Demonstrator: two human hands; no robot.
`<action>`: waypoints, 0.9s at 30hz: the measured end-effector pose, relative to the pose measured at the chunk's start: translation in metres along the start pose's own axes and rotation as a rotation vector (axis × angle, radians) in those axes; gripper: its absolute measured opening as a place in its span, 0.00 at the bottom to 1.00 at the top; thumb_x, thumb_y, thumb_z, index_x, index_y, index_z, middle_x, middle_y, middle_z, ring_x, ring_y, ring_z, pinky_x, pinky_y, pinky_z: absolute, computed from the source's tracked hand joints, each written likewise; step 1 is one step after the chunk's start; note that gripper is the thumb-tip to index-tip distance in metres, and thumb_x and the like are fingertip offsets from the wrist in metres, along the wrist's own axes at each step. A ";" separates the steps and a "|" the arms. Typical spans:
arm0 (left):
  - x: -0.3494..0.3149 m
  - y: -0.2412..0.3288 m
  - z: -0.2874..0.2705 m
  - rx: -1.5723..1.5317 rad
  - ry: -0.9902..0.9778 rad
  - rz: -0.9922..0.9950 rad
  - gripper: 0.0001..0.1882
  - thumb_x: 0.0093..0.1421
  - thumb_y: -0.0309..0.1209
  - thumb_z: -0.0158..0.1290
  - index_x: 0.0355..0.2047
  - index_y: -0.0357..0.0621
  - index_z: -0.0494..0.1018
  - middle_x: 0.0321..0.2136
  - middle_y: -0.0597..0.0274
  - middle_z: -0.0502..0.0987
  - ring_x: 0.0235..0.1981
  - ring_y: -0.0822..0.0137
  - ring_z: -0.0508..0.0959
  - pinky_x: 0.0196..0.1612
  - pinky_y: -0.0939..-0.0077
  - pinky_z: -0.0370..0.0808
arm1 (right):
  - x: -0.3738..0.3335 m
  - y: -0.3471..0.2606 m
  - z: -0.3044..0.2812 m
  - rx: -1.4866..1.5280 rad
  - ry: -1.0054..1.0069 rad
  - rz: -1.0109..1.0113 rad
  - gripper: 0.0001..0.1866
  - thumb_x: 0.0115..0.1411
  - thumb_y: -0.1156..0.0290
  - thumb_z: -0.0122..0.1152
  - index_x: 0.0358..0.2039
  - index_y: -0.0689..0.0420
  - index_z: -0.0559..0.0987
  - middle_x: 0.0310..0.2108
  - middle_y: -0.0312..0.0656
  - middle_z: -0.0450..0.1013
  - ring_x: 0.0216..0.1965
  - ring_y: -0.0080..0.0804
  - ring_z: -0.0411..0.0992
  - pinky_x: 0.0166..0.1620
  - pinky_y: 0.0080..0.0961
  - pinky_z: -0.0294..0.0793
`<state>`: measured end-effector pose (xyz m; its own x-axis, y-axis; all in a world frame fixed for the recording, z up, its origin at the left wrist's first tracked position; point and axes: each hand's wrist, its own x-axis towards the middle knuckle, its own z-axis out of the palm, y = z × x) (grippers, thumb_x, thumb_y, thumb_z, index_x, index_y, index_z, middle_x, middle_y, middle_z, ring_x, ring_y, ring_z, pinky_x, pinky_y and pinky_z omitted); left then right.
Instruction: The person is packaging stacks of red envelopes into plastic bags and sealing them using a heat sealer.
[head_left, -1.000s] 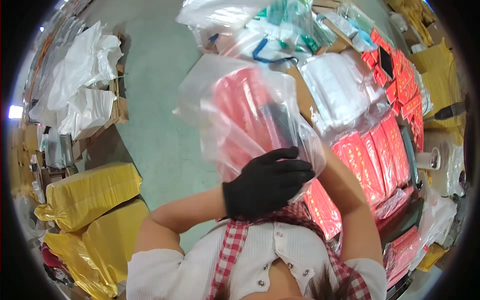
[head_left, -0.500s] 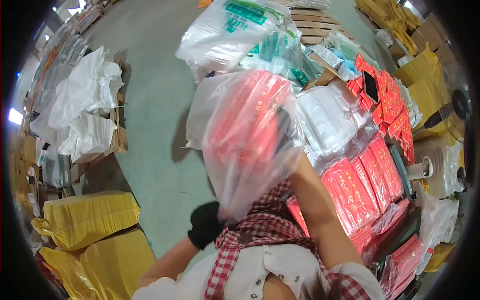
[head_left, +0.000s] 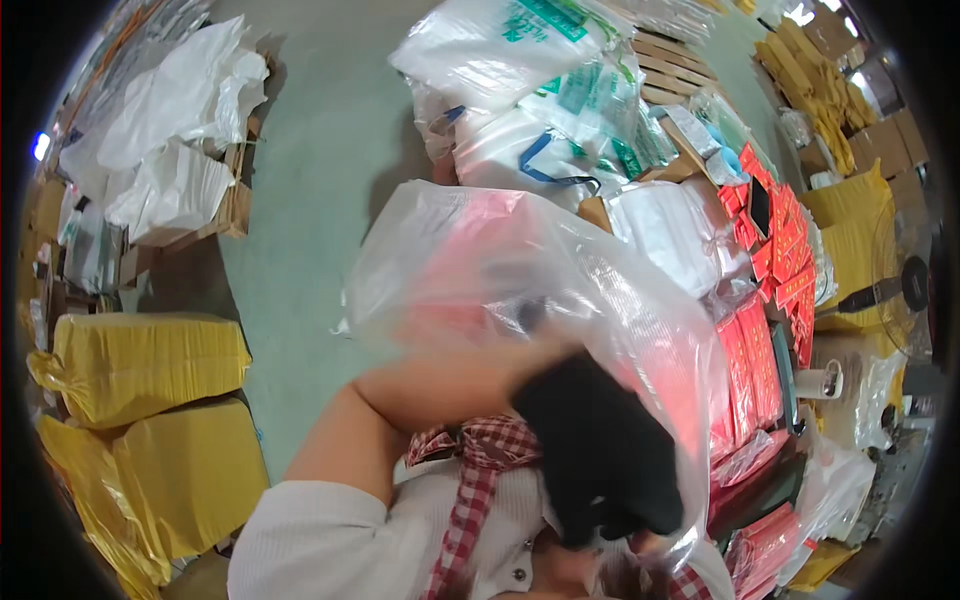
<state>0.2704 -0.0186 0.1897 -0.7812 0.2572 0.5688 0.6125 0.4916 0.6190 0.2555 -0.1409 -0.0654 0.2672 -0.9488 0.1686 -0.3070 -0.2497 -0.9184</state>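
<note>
A large clear plastic bag (head_left: 640,300) hangs in front of me, with a red packaged bundle (head_left: 455,260) showing blurred through its film. My left hand (head_left: 600,450), in a black glove, is closed and raised close to my chest. It grips the bag's near edge, and my left forearm crosses over the bag's lower part. Of my right hand (head_left: 528,310) only a dark smear shows through the film beside the red bundle. Its fingers cannot be made out, and the bag hides my right forearm.
To the right lie red plastic-wrapped packs (head_left: 745,365), a white plastic stack (head_left: 665,230), loose red packets (head_left: 785,250) with a phone (head_left: 760,207), and a fan (head_left: 912,285). White bags (head_left: 510,60) sit ahead. Yellow wrapped bales (head_left: 150,370) stand at left, near white sacks (head_left: 175,100).
My left hand has swung from low left across to the right and up toward my chest, drawing the bag's edge along. The bag has spread wider to the right, and the view has shifted.
</note>
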 end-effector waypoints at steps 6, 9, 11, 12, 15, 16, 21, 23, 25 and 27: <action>-0.143 -0.075 -0.083 0.999 0.095 -0.961 0.32 0.48 0.48 0.62 0.50 0.43 0.72 0.43 0.49 0.77 0.46 0.48 0.77 0.49 0.62 0.73 | -0.013 -0.022 0.020 0.024 -0.262 0.006 0.17 0.67 0.61 0.49 0.48 0.59 0.75 0.39 0.40 0.74 0.37 0.33 0.73 0.41 0.29 0.75; -0.162 -0.135 -0.016 0.465 0.066 -1.047 0.27 0.51 0.50 0.59 0.45 0.46 0.76 0.41 0.50 0.78 0.44 0.50 0.78 0.48 0.58 0.72 | 0.002 -0.031 0.011 0.011 -0.385 -0.019 0.17 0.67 0.61 0.49 0.48 0.59 0.75 0.39 0.40 0.74 0.37 0.32 0.73 0.41 0.28 0.75; -0.120 -0.126 0.007 0.268 0.685 -0.780 0.28 0.51 0.45 0.61 0.49 0.45 0.72 0.41 0.53 0.78 0.41 0.47 0.77 0.45 0.58 0.72 | 0.007 -0.033 0.007 0.002 -0.427 -0.007 0.17 0.67 0.62 0.49 0.49 0.59 0.75 0.39 0.39 0.74 0.37 0.31 0.73 0.40 0.28 0.75; -0.101 -0.122 0.018 0.407 0.714 -0.589 0.27 0.51 0.44 0.62 0.49 0.45 0.73 0.42 0.53 0.77 0.42 0.48 0.76 0.46 0.58 0.72 | 0.002 -0.035 0.012 0.009 -0.463 0.007 0.17 0.67 0.62 0.49 0.49 0.59 0.75 0.38 0.39 0.74 0.37 0.31 0.73 0.40 0.27 0.75; -0.066 -0.126 0.056 0.465 0.738 -0.371 0.28 0.51 0.44 0.62 0.49 0.44 0.72 0.46 0.54 0.75 0.46 0.51 0.74 0.49 0.58 0.71 | -0.004 -0.042 0.015 0.013 -0.582 0.032 0.17 0.67 0.62 0.49 0.49 0.59 0.75 0.38 0.39 0.74 0.36 0.30 0.73 0.39 0.26 0.75; -0.070 -0.128 0.063 0.495 0.840 -0.284 0.31 0.50 0.43 0.63 0.52 0.42 0.71 0.46 0.52 0.75 0.47 0.51 0.74 0.51 0.59 0.71 | -0.002 -0.044 0.012 0.009 -0.621 0.036 0.16 0.67 0.63 0.49 0.49 0.60 0.75 0.38 0.38 0.74 0.36 0.29 0.73 0.39 0.26 0.75; -0.080 -0.124 0.067 0.353 0.909 -0.400 0.34 0.49 0.44 0.64 0.54 0.42 0.70 0.47 0.52 0.75 0.49 0.50 0.73 0.51 0.59 0.71 | -0.009 -0.052 0.020 0.042 -0.771 0.068 0.16 0.67 0.64 0.49 0.49 0.60 0.74 0.38 0.37 0.74 0.36 0.28 0.73 0.38 0.24 0.75; -0.082 -0.121 0.070 0.258 0.822 -0.487 0.35 0.48 0.45 0.65 0.54 0.42 0.69 0.47 0.51 0.75 0.49 0.50 0.73 0.51 0.59 0.71 | -0.011 -0.054 0.023 0.060 -0.817 0.079 0.16 0.67 0.64 0.49 0.49 0.60 0.74 0.38 0.37 0.74 0.35 0.27 0.73 0.38 0.24 0.75; -0.079 -0.113 0.053 0.018 0.659 -0.672 0.35 0.48 0.44 0.65 0.54 0.42 0.70 0.47 0.50 0.75 0.49 0.50 0.74 0.52 0.60 0.71 | -0.015 -0.055 0.018 0.075 -0.851 0.099 0.16 0.67 0.64 0.49 0.49 0.60 0.74 0.38 0.36 0.74 0.35 0.26 0.73 0.37 0.23 0.75; -0.094 -0.122 0.041 -0.073 0.786 -0.673 0.32 0.50 0.42 0.64 0.53 0.41 0.71 0.45 0.51 0.75 0.48 0.54 0.74 0.52 0.61 0.71 | -0.022 -0.056 0.016 0.096 -0.887 0.123 0.16 0.67 0.65 0.49 0.49 0.60 0.74 0.38 0.36 0.74 0.35 0.25 0.73 0.37 0.22 0.74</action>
<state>0.2641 -0.0690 0.0381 -0.6815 -0.6804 0.2695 0.1048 0.2738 0.9561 0.2811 -0.1026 -0.0232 0.8564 -0.4597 -0.2350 -0.3132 -0.1010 -0.9443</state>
